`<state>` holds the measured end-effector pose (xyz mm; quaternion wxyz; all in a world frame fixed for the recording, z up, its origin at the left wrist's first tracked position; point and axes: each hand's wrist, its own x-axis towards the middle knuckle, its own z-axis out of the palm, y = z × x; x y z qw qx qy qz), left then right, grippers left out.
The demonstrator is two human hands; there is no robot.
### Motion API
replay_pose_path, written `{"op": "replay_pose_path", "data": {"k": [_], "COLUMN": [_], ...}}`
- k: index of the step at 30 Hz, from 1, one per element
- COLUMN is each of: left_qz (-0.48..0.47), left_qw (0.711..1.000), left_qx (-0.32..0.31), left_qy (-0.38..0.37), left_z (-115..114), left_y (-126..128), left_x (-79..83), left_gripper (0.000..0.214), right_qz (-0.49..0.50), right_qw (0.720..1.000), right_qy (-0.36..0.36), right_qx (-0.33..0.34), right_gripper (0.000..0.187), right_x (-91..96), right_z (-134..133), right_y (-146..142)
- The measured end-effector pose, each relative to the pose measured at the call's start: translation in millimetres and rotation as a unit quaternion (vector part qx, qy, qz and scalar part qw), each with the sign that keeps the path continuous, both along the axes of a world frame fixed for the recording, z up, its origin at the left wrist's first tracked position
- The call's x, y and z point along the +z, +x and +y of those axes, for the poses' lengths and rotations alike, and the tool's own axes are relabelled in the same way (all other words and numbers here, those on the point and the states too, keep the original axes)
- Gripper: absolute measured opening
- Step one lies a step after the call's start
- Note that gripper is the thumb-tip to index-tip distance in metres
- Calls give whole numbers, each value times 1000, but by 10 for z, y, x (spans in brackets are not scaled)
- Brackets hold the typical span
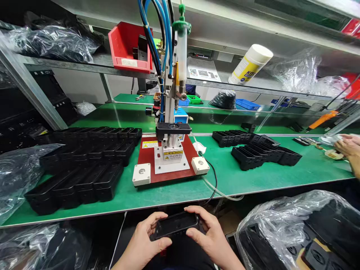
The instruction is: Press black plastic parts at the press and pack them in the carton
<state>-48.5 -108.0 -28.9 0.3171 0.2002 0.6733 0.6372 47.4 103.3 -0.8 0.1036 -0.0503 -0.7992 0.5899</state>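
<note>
Between my two hands, just in front of the bench edge, is a black rectangular plastic housing [176, 224] with its open side facing up. My left hand [147, 240] grips its left end, thumb along the near side and fingers behind. At the right end, my right hand [206, 234] holds it with the thumb on the near rim and fingers at the far side. Beyond them stands a bench press [171, 93] on a red base, with a black slotted part [173, 128] resting on its fixture. Two white button boxes [141, 174] sit at the base's front corners.
Rows of black housings [84, 180] line the green bench [174, 202] at left; more housings [264, 152] stand at right. A plastic bag of black parts [303, 232] is at lower right. Another person's hands [348, 146] work at the right edge. A red bin [131, 47] sits on the shelf.
</note>
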Motion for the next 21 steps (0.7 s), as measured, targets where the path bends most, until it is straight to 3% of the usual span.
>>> {"op": "replay_pose_path", "data": {"k": [3, 5, 7, 10, 13, 16, 21], "left_qz": [58, 158, 294, 464, 529, 503, 457], "left_qw": [998, 985, 950, 869, 822, 837, 860], "left_qx": [32, 64, 101, 164, 201, 205, 203], "left_qy": [-8, -10, 4, 43, 56, 71, 101], "left_z": [-23, -6, 58, 239, 463, 651, 832], "left_y": [-159, -355, -613, -1069, -1532, -1893, -2066], "left_x": [190, 437, 769, 1301, 1668, 1776, 1662], "left_gripper": [61, 57, 54, 53, 50, 48, 40], "right_qz": [68, 143, 222, 314, 359, 347, 276], "right_qw": [997, 987, 969, 941, 926, 932, 958], "right_qy": [25, 61, 93, 112, 111, 104, 66], "right_qx": [31, 46, 54, 52, 33, 21, 26], "right_gripper": [43, 40, 38, 34, 29, 28, 30], "right_x": [182, 396, 665, 1089, 1408, 1540, 1465], "right_z": [46, 99, 173, 317, 473, 611, 726], "right_y": [-111, -287, -555, -1082, -1629, -2041, -2297]}}
